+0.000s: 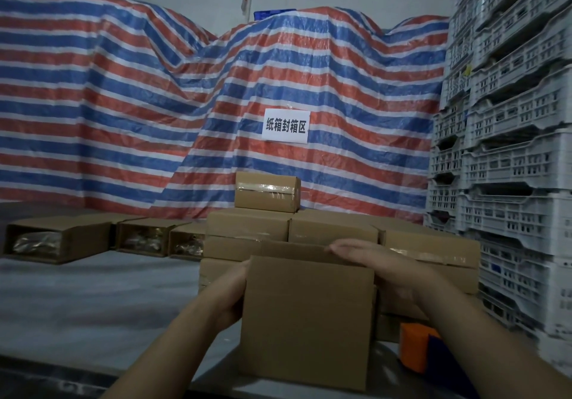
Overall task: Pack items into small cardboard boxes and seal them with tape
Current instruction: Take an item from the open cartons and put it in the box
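Fingers (343, 248) of the right hand (387, 271) lie straight across the far top flap of the small cardboard box (309, 321), pressing it inward; the left hand (230, 293) curls round the box's left side, steadying it at near centre over the surface (93, 290). Recommended: fold this flap flat and square, holding it down before taping. Sealed boxes (267, 192) are stacked just beyond; open filled boxes (58, 237) wait far left.
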